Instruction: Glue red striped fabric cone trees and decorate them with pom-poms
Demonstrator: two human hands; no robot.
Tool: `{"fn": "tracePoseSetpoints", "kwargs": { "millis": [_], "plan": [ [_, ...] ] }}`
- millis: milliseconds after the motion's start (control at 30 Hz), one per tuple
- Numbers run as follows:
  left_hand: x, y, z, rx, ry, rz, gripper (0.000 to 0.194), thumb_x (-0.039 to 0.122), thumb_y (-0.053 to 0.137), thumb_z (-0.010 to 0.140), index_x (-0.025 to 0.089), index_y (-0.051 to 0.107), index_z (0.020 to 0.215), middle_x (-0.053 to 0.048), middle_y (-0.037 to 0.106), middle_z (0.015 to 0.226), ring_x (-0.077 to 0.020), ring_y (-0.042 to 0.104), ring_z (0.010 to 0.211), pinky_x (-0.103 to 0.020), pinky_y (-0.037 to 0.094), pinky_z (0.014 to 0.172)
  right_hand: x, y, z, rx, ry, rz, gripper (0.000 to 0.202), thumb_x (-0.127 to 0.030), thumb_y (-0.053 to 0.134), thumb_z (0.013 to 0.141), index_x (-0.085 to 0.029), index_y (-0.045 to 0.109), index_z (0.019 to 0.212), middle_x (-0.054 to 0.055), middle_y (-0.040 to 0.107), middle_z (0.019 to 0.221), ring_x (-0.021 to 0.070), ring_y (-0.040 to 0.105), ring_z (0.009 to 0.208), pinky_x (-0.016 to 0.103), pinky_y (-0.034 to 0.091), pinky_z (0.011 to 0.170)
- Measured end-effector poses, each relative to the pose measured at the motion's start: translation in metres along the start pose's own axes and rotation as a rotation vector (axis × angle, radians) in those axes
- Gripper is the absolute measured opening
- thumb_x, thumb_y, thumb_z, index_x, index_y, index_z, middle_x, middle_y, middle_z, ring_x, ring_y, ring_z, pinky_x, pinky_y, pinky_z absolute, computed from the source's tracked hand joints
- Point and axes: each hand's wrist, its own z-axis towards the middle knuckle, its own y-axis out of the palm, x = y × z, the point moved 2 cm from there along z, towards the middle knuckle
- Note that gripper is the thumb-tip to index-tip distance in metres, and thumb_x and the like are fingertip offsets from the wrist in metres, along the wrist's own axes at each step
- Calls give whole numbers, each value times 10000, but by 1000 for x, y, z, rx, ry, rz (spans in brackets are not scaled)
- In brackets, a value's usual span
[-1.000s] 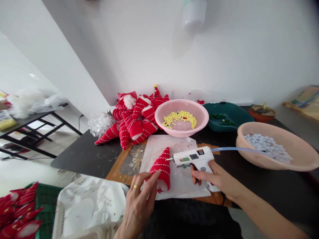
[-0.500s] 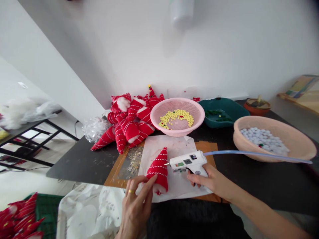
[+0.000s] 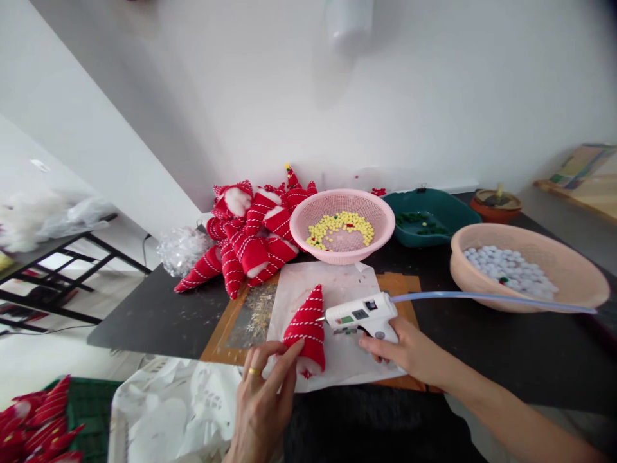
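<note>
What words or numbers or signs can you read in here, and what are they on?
No words, numbers or signs can be read for sure.
White glue gun: the green label and the other markings on its side are too small to read.
Colourful panel at the far right: too blurred to tell whether it has any words.

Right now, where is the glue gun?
In the head view, the glue gun is right of centre, in the right hand, pointing at the red cone.

Grey-white wall (image 3: 434,96) behind black worktable (image 3: 149,315); black-framed side table (image 3: 48,251) on pale floor (image 3: 38,354)
</note>
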Motion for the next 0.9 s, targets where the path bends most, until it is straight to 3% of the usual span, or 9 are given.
{"fn": "tracePoseSetpoints", "kwargs": {
  "millis": [267,600,733,900],
  "plan": [
    [-1,0,-1,1,-9,9,434,62,575,949,292,652,1308,-66,589,1070,-180,600,950,-304,525,824,2,0,-2,-7,-16,19,261,-437,679,879,-184,632,922,-26,571,664,167,579,657,287,473,619],
    [0,0,1,5,2,3,422,49,579,942,266,663,1294,-66,581,1068,-176,595,947,-295,516,821,3,1,-1,-13,16,60,281,-441,704,861,-171,649,917,-6,619,698,166,590,673,282,475,622],
    [0,-1,1,8,9,9,424,55,571,947,272,655,1301,-66,579,1062,-180,596,947,-301,525,821,3,-1,-3,-41,85,160,334,-477,738,821,-163,641,882,2,638,661,156,572,634,287,466,617],
    [3,0,1,-8,3,2,442,48,568,947,283,644,1314,-65,575,1084,-180,597,968,-302,526,845,-6,-5,0,-27,14,305,384,-512,761,802,-157,650,897,38,687,719,170,610,669,308,499,661]
  ]
}}
